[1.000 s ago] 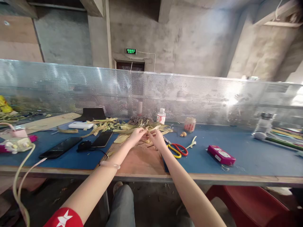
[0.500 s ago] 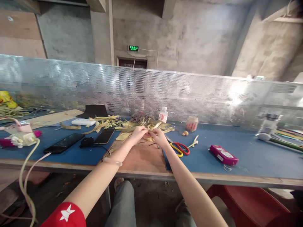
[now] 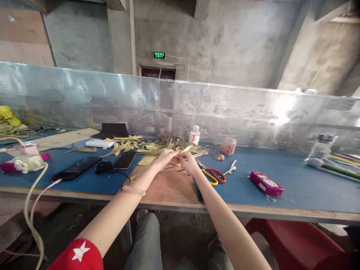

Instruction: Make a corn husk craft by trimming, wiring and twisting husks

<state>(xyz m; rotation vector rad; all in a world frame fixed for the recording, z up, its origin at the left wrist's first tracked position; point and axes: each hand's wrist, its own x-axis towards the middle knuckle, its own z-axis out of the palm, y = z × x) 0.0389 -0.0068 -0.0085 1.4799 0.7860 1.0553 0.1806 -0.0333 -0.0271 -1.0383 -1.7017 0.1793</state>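
My left hand [image 3: 168, 157] and my right hand [image 3: 187, 161] meet above the far end of a brown board [image 3: 168, 185], fingertips nearly together. Both have their fingers closed in a pinch on a pale dried plant strip [image 3: 186, 148], which sticks up between them. How the strip runs inside the fingers is hidden. Behind the hands lies a heap of dried strips [image 3: 152, 150] with a tangle of thin grey-brown stems [image 3: 168, 140]. Scissors [image 3: 213, 176] with one red and one yellow handle rest just right of my right wrist.
Left on the blue table [image 3: 92, 186] are a black phone [image 3: 77, 168], a dark flat device [image 3: 125, 160] and cables. To the right stand a white bottle [image 3: 194, 135], a jar [image 3: 228, 146] and a magenta box [image 3: 266, 183]. A perforated metal screen [image 3: 242, 116] runs along the back.
The fingers of both hands have shifted slightly around the strip. The view has tilted a little; the things on the table have stayed put.
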